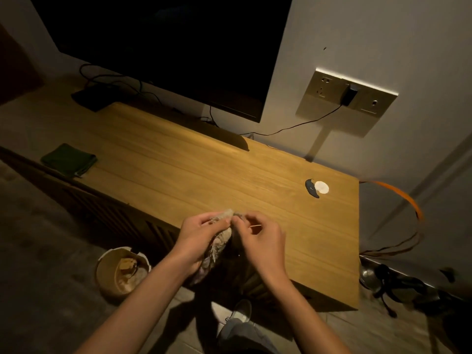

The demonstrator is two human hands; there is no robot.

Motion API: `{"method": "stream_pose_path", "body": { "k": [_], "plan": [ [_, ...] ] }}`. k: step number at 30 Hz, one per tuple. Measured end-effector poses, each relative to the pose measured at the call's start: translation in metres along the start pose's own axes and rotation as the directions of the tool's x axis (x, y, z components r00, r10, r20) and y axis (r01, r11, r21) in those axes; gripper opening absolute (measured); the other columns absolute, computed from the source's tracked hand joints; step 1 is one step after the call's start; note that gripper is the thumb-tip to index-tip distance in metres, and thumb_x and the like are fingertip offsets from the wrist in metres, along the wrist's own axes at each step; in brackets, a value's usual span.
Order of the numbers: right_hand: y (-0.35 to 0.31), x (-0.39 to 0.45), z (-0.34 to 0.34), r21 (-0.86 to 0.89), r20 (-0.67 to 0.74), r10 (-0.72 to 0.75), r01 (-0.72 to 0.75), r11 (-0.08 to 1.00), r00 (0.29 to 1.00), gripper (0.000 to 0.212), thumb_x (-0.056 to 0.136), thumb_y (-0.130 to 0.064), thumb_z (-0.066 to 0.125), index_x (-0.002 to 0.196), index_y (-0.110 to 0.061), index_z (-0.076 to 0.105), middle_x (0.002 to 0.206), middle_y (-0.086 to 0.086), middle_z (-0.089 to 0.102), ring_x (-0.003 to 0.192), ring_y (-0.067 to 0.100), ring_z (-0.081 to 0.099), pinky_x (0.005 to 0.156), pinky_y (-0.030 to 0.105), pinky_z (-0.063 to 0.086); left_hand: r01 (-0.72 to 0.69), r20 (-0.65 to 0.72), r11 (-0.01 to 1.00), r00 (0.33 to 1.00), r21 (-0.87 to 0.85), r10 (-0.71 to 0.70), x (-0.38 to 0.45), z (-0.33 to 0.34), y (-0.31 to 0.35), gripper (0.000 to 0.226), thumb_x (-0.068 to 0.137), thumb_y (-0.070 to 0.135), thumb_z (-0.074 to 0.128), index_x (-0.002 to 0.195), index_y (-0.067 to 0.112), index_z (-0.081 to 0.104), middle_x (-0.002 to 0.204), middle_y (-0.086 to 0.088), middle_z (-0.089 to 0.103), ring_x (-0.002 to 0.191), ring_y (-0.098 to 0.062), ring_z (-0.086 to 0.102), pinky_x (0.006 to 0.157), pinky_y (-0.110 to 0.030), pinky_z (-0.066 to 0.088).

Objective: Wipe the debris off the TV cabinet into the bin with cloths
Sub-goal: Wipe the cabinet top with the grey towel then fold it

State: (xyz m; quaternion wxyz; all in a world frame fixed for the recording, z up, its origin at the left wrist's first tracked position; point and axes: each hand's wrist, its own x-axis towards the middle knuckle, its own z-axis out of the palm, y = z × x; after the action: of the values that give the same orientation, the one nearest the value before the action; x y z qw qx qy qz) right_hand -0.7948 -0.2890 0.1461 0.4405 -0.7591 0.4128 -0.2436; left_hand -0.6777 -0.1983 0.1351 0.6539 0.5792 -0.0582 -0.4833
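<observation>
A wooden TV cabinet (204,164) runs from left to right under a dark TV. Over its front edge, my left hand (201,238) grips a bunched, pale, patterned cloth (219,246) that hangs down past the edge. My right hand (260,238) pinches the cloth's top, fingers closed beside the left hand's, with a thin pale stick (255,226) poking out from it. A folded green cloth (69,159) lies at the cabinet's front left. A white round scrap (321,187) and a dark curved scrap (311,188) lie near the right end. A round bin (122,272) with debris inside stands on the floor, lower left.
The TV (163,47) stands at the back, with a black box (94,97) and cables behind left. A wall socket panel (347,98) holds a plug. An orange cable (398,195) and dark items lie on the floor to the right. My shoe (240,312) is below the cabinet's edge.
</observation>
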Motion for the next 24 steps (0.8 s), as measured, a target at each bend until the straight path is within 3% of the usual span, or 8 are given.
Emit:
{"method": "stream_pose_path", "body": {
  "k": [3, 5, 9, 13, 15, 18, 21, 24],
  "plan": [
    [-0.002, -0.012, 0.007, -0.04, -0.001, -0.083, 0.083, 0.996, 0.997, 0.015, 0.092, -0.031, 0.073, 0.104, -0.025, 0.079, 0.093, -0.014, 0.074, 0.086, -0.001, 0.067, 0.078, 0.016, 0.053, -0.044, 0.062, 0.999, 0.997, -0.009, 0.045, -0.008, 0.003, -0.004, 0.033, 0.07, 0.022, 0.085, 0.102, 0.014, 0.08, 0.102, -0.018, 0.078, 0.097, -0.027, 0.076, 0.073, -0.024, 0.059],
    [-0.002, -0.017, 0.007, -0.017, 0.044, -0.099, 0.1, 0.995, 0.994, 0.019, 0.094, -0.029, 0.069, 0.11, -0.025, 0.078, 0.098, -0.013, 0.073, 0.091, -0.001, 0.066, 0.082, 0.016, 0.052, -0.046, 0.085, 0.999, 0.995, -0.008, 0.047, -0.009, -0.002, -0.008, 0.024, 0.081, 0.017, 0.077, 0.105, 0.011, 0.079, 0.106, -0.02, 0.076, 0.1, -0.029, 0.075, 0.076, -0.025, 0.059],
    [0.004, -0.013, -0.002, 0.035, 0.262, -0.107, 0.102, 0.994, 0.959, 0.028, 0.098, -0.022, 0.062, 0.119, -0.035, 0.075, 0.099, -0.005, 0.067, 0.094, 0.0, 0.06, 0.08, 0.011, 0.046, -0.07, 0.136, 0.993, 0.989, 0.099, 0.056, -0.01, -0.012, -0.006, 0.031, 0.081, 0.019, 0.081, 0.112, 0.014, 0.076, 0.11, -0.013, 0.077, 0.102, -0.025, 0.074, 0.078, -0.026, 0.059],
    [0.015, 0.009, -0.029, 0.275, 0.567, -0.046, -0.137, 0.952, 0.823, 0.043, 0.1, -0.007, 0.058, 0.114, -0.043, 0.077, 0.117, -0.002, 0.07, 0.09, 0.014, 0.068, 0.079, 0.03, 0.061, -0.115, 0.115, 0.967, 0.989, 0.226, 0.09, -0.006, -0.016, 0.003, 0.039, 0.071, 0.011, 0.088, 0.109, 0.014, 0.076, 0.106, -0.011, 0.078, 0.098, -0.025, 0.076, 0.076, -0.028, 0.061],
    [0.027, 0.022, -0.04, 0.359, 0.516, -0.07, -0.141, 0.922, 0.854, 0.042, 0.098, -0.004, 0.059, 0.115, -0.037, 0.076, 0.116, -0.011, 0.072, 0.084, 0.012, 0.071, 0.072, 0.028, 0.062, -0.149, 0.136, 0.937, 0.985, 0.315, 0.111, -0.004, -0.018, 0.012, 0.041, 0.073, 0.008, 0.086, 0.111, 0.013, 0.075, 0.104, -0.008, 0.078, 0.096, -0.024, 0.076, 0.074, -0.029, 0.062],
    [0.05, 0.044, -0.044, 0.047, 0.435, -0.134, 0.126, 0.991, 0.891, 0.046, 0.093, -0.014, 0.07, 0.125, -0.046, 0.064, 0.123, -0.01, 0.058, 0.099, 0.005, 0.066, 0.084, 0.024, 0.057, -0.224, 0.213, 0.869, 0.967, 0.441, 0.142, -0.004, -0.024, 0.032, 0.037, 0.076, 0.007, 0.084, 0.111, 0.015, 0.076, 0.103, -0.004, 0.079, 0.095, -0.021, 0.076, 0.074, -0.03, 0.062],
    [0.06, 0.061, -0.034, -0.195, 0.629, -0.086, 0.264, 0.945, 0.773, 0.04, 0.087, -0.034, 0.079, 0.121, -0.048, 0.061, 0.127, -0.012, 0.043, 0.103, 0.001, 0.057, 0.088, 0.022, 0.053, -0.3, 0.25, 0.792, 0.949, 0.531, 0.192, -0.008, -0.037, 0.046, 0.032, 0.076, 0.01, 0.083, 0.107, 0.019, 0.078, 0.101, -0.004, 0.079, 0.094, -0.021, 0.075, 0.08, -0.036, 0.061],
    [0.056, 0.067, -0.016, -0.312, 0.703, -0.073, 0.4, 0.862, 0.707, 0.036, 0.085, -0.051, 0.079, 0.115, -0.039, 0.066, 0.129, -0.011, 0.042, 0.104, 0.007, 0.057, 0.086, 0.036, 0.056, -0.342, 0.266, 0.726, 0.938, 0.596, 0.223, -0.015, -0.057, 0.054, 0.031, 0.074, 0.018, 0.082, 0.103, 0.026, 0.079, 0.1, 0.001, 0.079, 0.095, -0.017, 0.074, 0.083, -0.033, 0.06]
  ]
}}
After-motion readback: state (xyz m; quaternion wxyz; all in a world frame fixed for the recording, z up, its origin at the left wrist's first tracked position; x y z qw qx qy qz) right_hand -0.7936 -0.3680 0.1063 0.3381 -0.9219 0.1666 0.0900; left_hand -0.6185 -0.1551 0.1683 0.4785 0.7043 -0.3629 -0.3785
